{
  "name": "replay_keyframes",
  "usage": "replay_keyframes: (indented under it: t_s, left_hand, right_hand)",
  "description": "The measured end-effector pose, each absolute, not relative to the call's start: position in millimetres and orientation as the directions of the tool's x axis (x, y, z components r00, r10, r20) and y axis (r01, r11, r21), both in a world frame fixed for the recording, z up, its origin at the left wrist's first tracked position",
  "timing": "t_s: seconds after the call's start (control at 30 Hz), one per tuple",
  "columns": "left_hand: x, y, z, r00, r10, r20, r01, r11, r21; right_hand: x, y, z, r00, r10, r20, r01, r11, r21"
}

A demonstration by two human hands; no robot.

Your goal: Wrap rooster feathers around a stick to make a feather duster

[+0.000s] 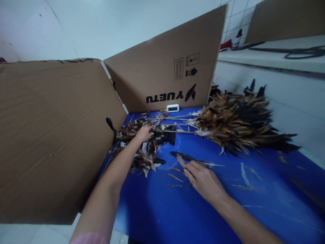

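Blue table, scattered feathers, cardboard screens, white tiled wall

Left: cardboard wall
Back: box flap
Middle: feather pile on table
Right: feather dusters on table

Two bare forearms, pink sleeve edge on left arm, no gloves

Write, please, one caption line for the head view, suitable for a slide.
Left hand reaches into loose feathers; right hand pinches a few on the blue table.
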State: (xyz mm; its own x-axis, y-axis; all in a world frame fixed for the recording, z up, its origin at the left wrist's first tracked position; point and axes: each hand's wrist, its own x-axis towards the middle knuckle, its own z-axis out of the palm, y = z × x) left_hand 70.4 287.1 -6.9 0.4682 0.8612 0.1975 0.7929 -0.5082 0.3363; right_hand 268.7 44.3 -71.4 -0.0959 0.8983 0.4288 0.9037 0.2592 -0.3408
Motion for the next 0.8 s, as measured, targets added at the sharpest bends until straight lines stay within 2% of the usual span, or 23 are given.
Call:
replay_keyframes:
  t_s: [0.23, 0.37, 0.5, 0.57, 0.67, 0.8]
  left_hand:
    - [75, 300, -17, 0.343, 0.924, 0.168, 0.745, -0.376, 0.55]
    - [67, 291, 1, 0.302, 0.94, 0.158, 0.606, -0.318, 0.729]
    - [61, 259, 21, 0.371, 0.92, 0.127, 0.416, -0.287, 0.863]
    - [60, 237, 27, 0.423, 0.901, 0.1, 0.344, -0.261, 0.902]
    - [64, 200, 31, 0.494, 0.868, 0.054, 0.265, -0.21, 0.941]
    - [72, 155, 24, 0.623, 0.778, -0.076, 0.118, 0.003, 0.993]
  right_hand:
    - [268, 43, -67, -0.109, 0.906, 0.408, 0.925, 0.243, -0.292]
    - [267, 43, -67, -0.116, 0.905, 0.41, 0.923, 0.25, -0.293]
    - [268, 43, -68, -0.107, 0.903, 0.416, 0.905, 0.262, -0.334]
    - [268, 43, -67, -0.088, 0.903, 0.42, 0.884, 0.265, -0.386]
    - [265, 41, -59, -0.006, 0.888, 0.459, 0.796, 0.282, -0.536]
    - [259, 37, -44, 0.125, 0.888, 0.443, 0.606, 0.285, -0.743]
